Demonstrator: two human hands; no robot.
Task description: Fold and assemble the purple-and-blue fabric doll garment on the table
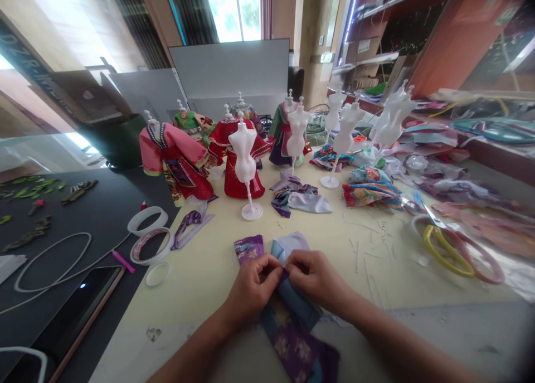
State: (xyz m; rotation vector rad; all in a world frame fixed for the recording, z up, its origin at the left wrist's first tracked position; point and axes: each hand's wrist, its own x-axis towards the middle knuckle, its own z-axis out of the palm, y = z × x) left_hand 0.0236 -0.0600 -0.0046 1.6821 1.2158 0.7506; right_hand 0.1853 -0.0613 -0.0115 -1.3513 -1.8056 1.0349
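Observation:
Both of my hands meet over a small doll garment [288, 338] of purple flowered and blue-grey cloth at the near middle of the table. My left hand [256, 282] pinches its fabric between thumb and fingers. Close against it, my right hand [315, 274] pinches the same cloth from the other side. The fingertips almost touch, and what lies exactly between them is hidden. A purple patterned end [249, 246] and a pale lilac end [295, 241] of the cloth stick out beyond the hands.
A bare white doll mannequin [243, 154] stands ahead, with dressed ones such as a pink-robed figure [167, 149] behind. Scissors [449, 249] lie right, near fabric pieces [371, 188]. At left are tape rolls [151, 245], a purple marker [124, 262] and a phone [79, 310].

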